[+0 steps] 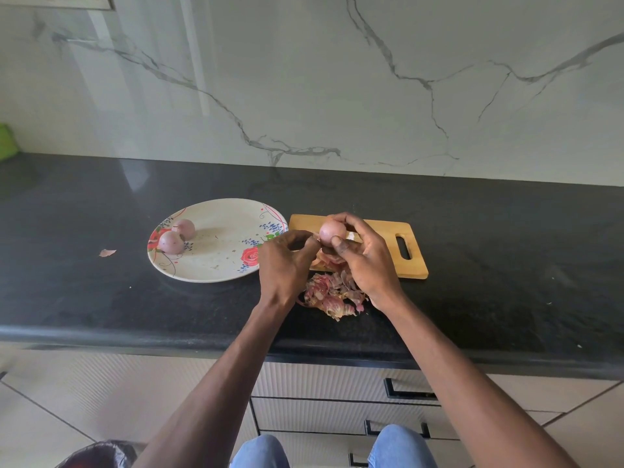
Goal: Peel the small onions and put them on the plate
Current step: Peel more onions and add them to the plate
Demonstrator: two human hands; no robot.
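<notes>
Onion [332, 232] is held in the air above the left end of the cutting board [381, 261], near the plate [216, 265]. It looks light, firm and smooth, probably slippery once bare, so it is best held around its sides. The right hand [366, 256] cups it with curled fingers. The left hand [287, 261] seems to pinch a thin strip of skin [316, 235] at its side, though this part is small.

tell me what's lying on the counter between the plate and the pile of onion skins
Nothing rests there: in the head view that strip of black counter between the plate and the onion skins is bare, with only the left hand held over it.
</notes>
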